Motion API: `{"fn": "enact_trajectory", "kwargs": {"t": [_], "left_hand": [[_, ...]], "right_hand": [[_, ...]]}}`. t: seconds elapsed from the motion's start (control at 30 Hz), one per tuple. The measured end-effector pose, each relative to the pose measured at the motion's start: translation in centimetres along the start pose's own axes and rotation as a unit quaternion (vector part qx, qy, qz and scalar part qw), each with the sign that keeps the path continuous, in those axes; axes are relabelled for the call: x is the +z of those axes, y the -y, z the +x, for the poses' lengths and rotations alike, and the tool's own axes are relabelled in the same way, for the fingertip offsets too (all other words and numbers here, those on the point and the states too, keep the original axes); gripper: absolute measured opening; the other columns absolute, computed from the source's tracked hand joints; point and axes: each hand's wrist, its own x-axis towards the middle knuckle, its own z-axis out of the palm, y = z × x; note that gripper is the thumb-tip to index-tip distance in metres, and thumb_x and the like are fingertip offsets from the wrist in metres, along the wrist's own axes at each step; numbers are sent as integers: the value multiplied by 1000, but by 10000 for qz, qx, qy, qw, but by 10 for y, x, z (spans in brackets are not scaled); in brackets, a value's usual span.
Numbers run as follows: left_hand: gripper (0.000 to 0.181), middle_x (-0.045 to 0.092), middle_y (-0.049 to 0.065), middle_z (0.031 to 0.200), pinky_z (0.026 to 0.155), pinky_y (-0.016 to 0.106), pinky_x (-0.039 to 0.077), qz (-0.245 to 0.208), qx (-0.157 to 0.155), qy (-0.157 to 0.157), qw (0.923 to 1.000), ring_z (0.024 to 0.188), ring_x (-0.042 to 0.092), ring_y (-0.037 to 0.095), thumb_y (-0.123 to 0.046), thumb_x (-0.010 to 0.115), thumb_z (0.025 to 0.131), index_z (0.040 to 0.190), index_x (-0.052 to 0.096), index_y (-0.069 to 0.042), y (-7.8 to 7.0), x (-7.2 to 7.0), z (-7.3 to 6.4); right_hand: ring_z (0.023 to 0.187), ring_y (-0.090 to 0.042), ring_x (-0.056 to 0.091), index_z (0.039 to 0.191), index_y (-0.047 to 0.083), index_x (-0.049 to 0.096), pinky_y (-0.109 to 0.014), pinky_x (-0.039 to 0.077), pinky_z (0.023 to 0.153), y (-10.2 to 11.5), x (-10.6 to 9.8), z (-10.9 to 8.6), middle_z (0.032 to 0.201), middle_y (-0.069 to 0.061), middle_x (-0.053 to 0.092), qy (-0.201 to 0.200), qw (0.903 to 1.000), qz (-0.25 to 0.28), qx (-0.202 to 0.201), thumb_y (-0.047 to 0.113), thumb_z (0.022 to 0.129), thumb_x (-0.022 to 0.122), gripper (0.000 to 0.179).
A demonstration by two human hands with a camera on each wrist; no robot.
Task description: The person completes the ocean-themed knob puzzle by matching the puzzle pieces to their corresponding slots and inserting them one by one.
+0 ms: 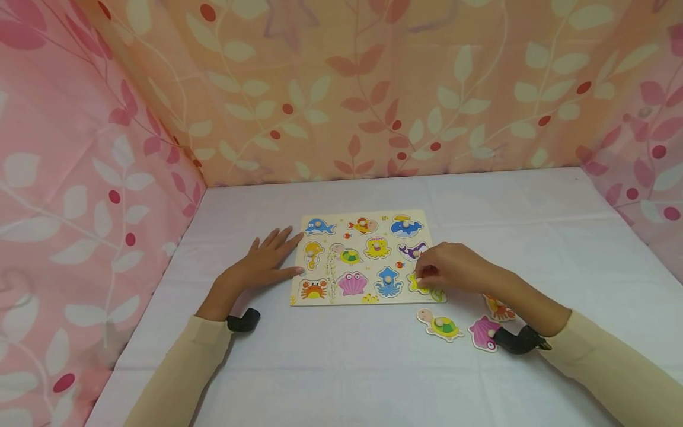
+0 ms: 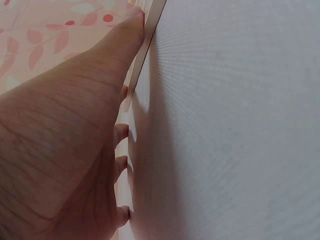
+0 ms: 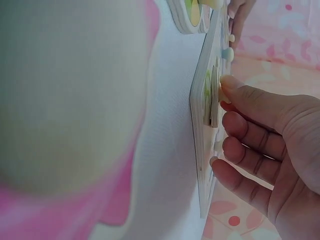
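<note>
While pinching the yellow piece (image 1: 419, 285) in the right hand (image 1: 450, 267) at the lower right corner of the board (image 1: 357, 242), touches its left edge with the left hand (image 1: 264, 259) spread. Has turtle (image 1: 447, 327), shell (image 1: 482, 332) and crab (image 1: 498, 308) loose on the surface (image 1: 320, 367).

L beige slv (image 1: 181, 367), plain, w/ short rounded blk wrist pc (image 1: 243, 321), near-L of puzzle bd (image 1: 341, 222); R beige slv (image 1: 613, 367), longer curved blk wrist unit (image 1: 517, 340), near-R of bd.

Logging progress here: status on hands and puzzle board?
Right hand pinching yellow piece at puzzle board. Left hand touching board's left edge. Turtle piece, shell piece, crab piece off board, not blocking.
</note>
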Motion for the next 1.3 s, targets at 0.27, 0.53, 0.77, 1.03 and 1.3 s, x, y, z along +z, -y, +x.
{"fn": "enact_trajectory", "kwargs": {"t": [0.27, 0.53, 0.77, 1.03, 1.3], "left_hand": [[92, 4, 8, 171, 117, 69, -1, 27, 35, 22, 10000, 156, -1, 37, -72, 52, 92, 164, 13, -31, 1, 0, 2], [91, 5, 8, 171, 118, 69, -1, 21, 42, 29, 10000, 156, -1, 37, -70, 53, 93, 165, 14, -29, -1, -2, 1], [92, 5, 9, 171, 117, 70, -1, 33, 13, 8, 10000, 156, -1, 38, -70, 54, 93, 165, 14, -29, -2, -2, 1], [91, 5, 9, 171, 118, 69, -1, 6, 14, 26, 10000, 156, -1, 38, -69, 54, 93, 165, 14, -29, -2, -1, 1], [93, 3, 8, 171, 117, 69, -2, 22, -26, 65, 10000, 156, -2, 38, -71, 53, 92, 165, 12, -30, 0, 0, 0]], "right_hand": [[75, -6, 56, 96, 21, 79, -28, 52, 74, 2, 2, 0, 83, 16, 69, -54, 9999, -93, -36, 27, 84, 85, 14], [76, -6, 57, 96, 20, 80, -28, 53, 75, 3, 1, -1, 85, 15, 70, -106, 9999, -89, -66, 26, 84, 85, 14], [75, -7, 55, 100, 20, 79, -27, 52, 74, 1, 0, -3, 83, 16, 68, 60, 10000, 14, -16, 25, 87, 82, 15], [75, -11, 54, 105, 19, 79, -28, 49, 69, 1, -12, -13, 78, 14, 62, 96, 9992, 63, 381, 24, 86, 82, 20], [76, -10, 53, 104, 20, 78, -28, 48, 69, 6, -21, -28, 78, 14, 61, 18, 9991, -27, 422, 24, 86, 83, 19]]}}
